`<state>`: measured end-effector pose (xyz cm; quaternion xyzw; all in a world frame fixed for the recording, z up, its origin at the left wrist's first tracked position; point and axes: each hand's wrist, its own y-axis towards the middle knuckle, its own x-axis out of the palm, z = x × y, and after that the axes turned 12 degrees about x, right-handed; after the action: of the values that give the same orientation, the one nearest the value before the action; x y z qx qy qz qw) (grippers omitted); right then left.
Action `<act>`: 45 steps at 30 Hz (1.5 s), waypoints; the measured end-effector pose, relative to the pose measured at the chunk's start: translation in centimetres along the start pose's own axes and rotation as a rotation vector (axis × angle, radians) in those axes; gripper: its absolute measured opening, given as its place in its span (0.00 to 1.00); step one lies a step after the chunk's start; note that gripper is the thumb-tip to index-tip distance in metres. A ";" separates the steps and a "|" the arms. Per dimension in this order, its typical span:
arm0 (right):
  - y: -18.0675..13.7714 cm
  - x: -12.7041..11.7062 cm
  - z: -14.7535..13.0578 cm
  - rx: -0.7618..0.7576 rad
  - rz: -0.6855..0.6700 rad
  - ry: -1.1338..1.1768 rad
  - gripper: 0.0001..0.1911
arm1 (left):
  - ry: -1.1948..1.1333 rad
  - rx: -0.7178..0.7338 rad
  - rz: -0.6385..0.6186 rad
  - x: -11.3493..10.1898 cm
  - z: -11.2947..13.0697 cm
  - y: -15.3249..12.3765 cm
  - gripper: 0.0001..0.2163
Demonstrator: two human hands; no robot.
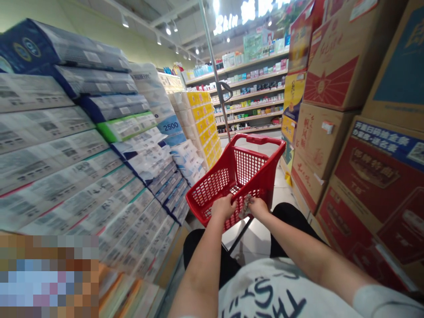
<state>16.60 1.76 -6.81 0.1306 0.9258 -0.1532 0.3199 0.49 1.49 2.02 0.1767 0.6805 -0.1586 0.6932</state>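
Observation:
A red plastic shopping basket cart (pixel 248 165) with lattice sides stands tilted in front of my knees, and nothing shows inside the part of it I can see. My left hand (pixel 224 206) is closed over its near rim. Close by on the right, my right hand (pixel 260 207) grips a crumpled greyish-brown cloth (pixel 245 206) against the outside of the near wall. A dark leg of the cart (pixel 241 235) slants down to the pale floor between my legs.
Stacked paper packs (pixel 49 154) line the left, with yellow-and-white packs (pixel 205 128) beyond. Cartons (pixel 326 137) are piled on the right. A metal pole (pixel 212 48) rises behind the cart. Shelves of small goods (pixel 251 95) stand at the back. A blurred-out patch covers the lower left.

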 end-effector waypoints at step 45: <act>-0.9 0.1 -0.2 -0.035 -0.044 0.039 0.15 | 0.016 0.043 0.032 0.5 -0.3 -0.1 0.18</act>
<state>16.06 1.01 -6.54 0.1076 0.9370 -0.1413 0.3008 0.21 1.59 1.47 0.2036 0.6797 -0.1605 0.6861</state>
